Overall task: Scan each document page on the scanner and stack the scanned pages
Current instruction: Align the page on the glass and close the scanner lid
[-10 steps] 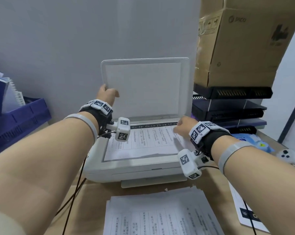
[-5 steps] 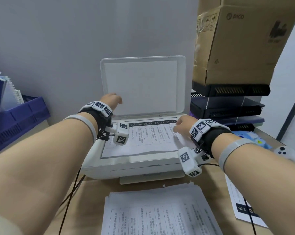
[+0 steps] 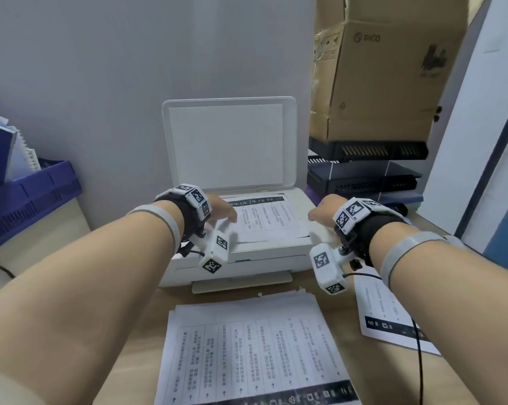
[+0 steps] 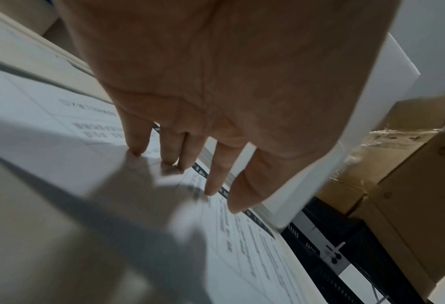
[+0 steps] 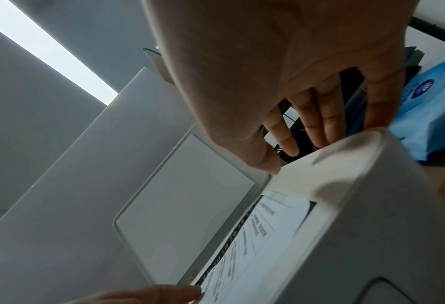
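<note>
1. The scanner's raised lid (image 3: pixel 229 144) stands upright at the far side, walling off the bed from behind; approach is open from the near side and from above.
2. Right of the scanner, a cardboard box (image 3: pixel 387 83) on black trays (image 3: pixel 366 168) crowds close.
3. Left, a blue crate (image 3: pixel 27 194) stands well apart.
4. A paper stack (image 3: pixel 255 349) covers the near desk.
</note>
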`<action>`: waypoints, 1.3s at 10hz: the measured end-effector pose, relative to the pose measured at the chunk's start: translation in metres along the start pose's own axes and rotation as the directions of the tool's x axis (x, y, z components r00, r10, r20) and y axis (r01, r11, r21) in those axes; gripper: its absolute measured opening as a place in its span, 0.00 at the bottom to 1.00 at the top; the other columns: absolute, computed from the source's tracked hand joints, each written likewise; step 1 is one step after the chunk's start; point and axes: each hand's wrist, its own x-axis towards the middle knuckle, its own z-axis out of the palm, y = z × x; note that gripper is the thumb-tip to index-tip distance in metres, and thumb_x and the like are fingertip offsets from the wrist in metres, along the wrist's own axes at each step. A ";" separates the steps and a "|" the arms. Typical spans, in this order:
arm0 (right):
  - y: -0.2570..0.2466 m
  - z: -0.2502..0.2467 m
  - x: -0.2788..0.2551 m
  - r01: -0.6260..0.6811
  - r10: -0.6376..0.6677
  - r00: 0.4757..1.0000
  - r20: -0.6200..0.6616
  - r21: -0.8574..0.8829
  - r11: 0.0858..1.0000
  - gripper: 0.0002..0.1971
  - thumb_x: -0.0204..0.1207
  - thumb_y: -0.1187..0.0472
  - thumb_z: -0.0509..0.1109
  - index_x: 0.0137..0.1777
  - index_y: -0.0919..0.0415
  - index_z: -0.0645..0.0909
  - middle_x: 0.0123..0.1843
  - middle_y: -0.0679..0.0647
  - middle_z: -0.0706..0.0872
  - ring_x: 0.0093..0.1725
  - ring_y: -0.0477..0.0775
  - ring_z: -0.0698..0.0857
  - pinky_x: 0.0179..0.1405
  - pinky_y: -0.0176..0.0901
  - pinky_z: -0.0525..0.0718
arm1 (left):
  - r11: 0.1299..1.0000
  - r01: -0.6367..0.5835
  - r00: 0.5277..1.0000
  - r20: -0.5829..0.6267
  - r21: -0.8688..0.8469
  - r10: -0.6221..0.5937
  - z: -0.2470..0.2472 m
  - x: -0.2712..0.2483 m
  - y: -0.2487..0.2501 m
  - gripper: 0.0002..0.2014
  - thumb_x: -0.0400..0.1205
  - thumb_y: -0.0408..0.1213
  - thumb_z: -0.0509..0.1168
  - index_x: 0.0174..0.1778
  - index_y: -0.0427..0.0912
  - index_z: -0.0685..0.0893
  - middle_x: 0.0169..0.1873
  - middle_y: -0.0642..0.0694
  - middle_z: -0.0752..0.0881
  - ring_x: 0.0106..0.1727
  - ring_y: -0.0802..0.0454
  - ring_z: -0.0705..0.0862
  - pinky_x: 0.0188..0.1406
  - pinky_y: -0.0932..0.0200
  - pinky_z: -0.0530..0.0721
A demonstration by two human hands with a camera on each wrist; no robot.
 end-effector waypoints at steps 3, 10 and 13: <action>0.032 0.008 -0.027 0.057 -0.057 0.998 -0.011 0.094 0.994 0.15 0.72 0.51 0.67 0.42 0.65 0.82 0.35 0.58 0.83 0.37 0.61 0.83 0.45 0.45 0.83 | 0.994 -0.064 0.994 0.096 0.084 0.056 0.018 -0.024 0.017 0.27 0.79 0.50 0.67 0.74 0.48 0.76 0.69 0.43 0.79 0.67 0.42 0.80 0.63 0.44 0.81; 0.188 -0.069 -0.071 -0.175 0.327 0.933 -0.148 0.610 0.773 0.12 0.79 0.71 0.58 0.54 0.69 0.82 0.42 0.65 0.88 0.38 0.67 0.91 0.44 0.61 0.92 | 0.833 -0.506 0.862 -0.104 -0.222 0.496 0.094 -0.080 0.141 0.13 0.81 0.37 0.67 0.60 0.42 0.88 0.52 0.47 0.86 0.49 0.53 0.81 0.45 0.65 0.78; 0.306 -0.069 -0.096 -0.342 0.438 0.889 -0.133 0.443 0.829 0.19 0.83 0.69 0.61 0.73 0.73 0.73 0.64 0.68 0.82 0.33 0.52 0.78 0.13 0.34 0.80 | 0.822 -0.568 0.800 0.211 -0.033 0.561 0.187 -0.097 0.204 0.19 0.85 0.38 0.62 0.73 0.42 0.79 0.73 0.43 0.77 0.73 0.43 0.75 0.65 0.57 0.74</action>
